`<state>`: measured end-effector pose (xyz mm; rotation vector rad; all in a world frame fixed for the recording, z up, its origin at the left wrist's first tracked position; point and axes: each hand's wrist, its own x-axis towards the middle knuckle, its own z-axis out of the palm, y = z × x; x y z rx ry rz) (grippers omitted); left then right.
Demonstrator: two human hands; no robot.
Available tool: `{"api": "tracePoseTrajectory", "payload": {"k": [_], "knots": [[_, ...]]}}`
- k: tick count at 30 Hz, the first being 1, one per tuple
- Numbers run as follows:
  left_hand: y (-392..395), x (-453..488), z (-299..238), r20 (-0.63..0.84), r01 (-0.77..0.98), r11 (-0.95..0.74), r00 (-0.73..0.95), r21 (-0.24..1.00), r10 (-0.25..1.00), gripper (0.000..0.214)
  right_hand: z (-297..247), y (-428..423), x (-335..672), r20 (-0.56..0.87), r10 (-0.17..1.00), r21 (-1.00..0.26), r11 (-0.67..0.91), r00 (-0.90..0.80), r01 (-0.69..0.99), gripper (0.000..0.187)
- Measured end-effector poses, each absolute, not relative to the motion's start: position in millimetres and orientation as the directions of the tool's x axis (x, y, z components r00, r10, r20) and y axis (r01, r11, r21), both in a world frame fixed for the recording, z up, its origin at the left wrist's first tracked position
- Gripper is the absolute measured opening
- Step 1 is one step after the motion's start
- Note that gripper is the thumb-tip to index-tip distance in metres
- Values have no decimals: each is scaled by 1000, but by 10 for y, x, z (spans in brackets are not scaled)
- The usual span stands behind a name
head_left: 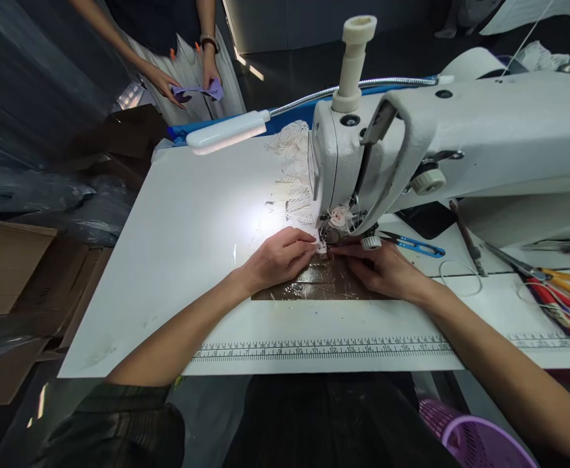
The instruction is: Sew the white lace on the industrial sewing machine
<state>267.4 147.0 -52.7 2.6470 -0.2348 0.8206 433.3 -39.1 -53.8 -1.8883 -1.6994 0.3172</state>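
A white sewing machine is seen on a white table, viewed from above by the person seated at it. At the centre of the view, a small piece of white lace is held flat under the needle area. The left hand is laid at about 9 o'clock from the needle, its fingertips pinched on the lace edge. The right hand is placed at about 4 o'clock from the needle, fingers curled down against the brown taped patch; whether lace is gripped by it cannot be told. More lace is piled at 11 o'clock behind the machine head. Blue thread snips are lying at 3 o'clock, and orange-handled scissors farther right. A ruler strip is fixed along the near table edge. At 11 o'clock, far off, a purple cloth is held by another person's hands.
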Motion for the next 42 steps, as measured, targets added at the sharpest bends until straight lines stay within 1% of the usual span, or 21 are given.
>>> {"api": "tracePoseTrajectory", "payload": {"k": [2,3,6,10,13,17,19,21,23,25,28,30,32,34,36,38,39,40,41,42], "knots": [[1460,2678,-520,598,-234,-916,801,326,9,8,-573,-385,4304,236,961,-470,-17,145,882,36],[1454,2682,-520,602,-236,-911,799,338,16,8,-589,-381,4285,253,958,-430,-10,131,903,36],[1442,2694,-536,586,-263,-908,810,326,-24,8,-609,-370,4238,297,951,-349,18,92,937,34],[1448,2701,-563,552,-279,-923,829,264,-93,9,-598,-349,4204,308,949,-320,34,70,947,33],[1465,2696,-567,495,-279,-935,858,221,-139,11,-573,-340,4196,283,955,-349,17,87,937,35],[1485,2679,-555,443,-283,-942,879,181,-179,12,-405,-403,4313,183,981,-508,44,58,860,35],[1491,2674,-552,445,-285,-944,876,165,-187,12,-274,-493,4443,164,985,-547,51,47,835,34],[1499,2674,-556,460,-293,-947,864,134,-203,12,-170,-621,4589,196,974,-500,2,111,866,33],[1513,2677,-565,477,-314,-946,846,85,-238,12,-137,-762,4719,217,954,-411,-102,206,906,34],[1535,2679,-573,473,-353,-936,828,23,-300,11,-191,-885,4815,205,938,-314,-209,281,926,39],[1567,2677,-568,434,-406,-913,816,-38,-382,12,-373,-983,4895,214,928,-201,-264,306,943,44],[1571,2679,-553,419,-414,-910,827,2,-375,18,-481,-986,4913,254,921,-174,-256,295,951,45],[1552,2688,-539,426,-403,-913,839,68,-339,24,-526,-957,4894,304,909,-153,-249,286,956,43],[1513,2704,-537,465,-371,-914,846,163,-260,24,-507,-917,4823,352,896,-139,-235,270,962,38],[1465,2723,-545,491,-308,-908,860,285,-137,16,-457,-870,4695,369,889,-194,-211,270,958,33],[1427,2738,-553,470,-208,-880,882,428,20,8,-415,-806,4534,299,909,-325,-191,292,926,30],[1414,2743,-554,444,-153,-856,891,493,96,9,-404,-763,4453,236,925,-386,-193,299,902,30],[1408,2746,-550,407,-98,-823,898,559,170,11,-399,-713,4379,176,938,-420,-203,299,885,31],[1407,2748,-543,361,-49,-779,903,625,234,16,-400,-656,4316,126,947,-420,-218,295,881,33],[1410,2748,-533,311,-10,-727,908,687,282,22,-404,-593,4266,91,951,-391,-239,296,889,35]]}}
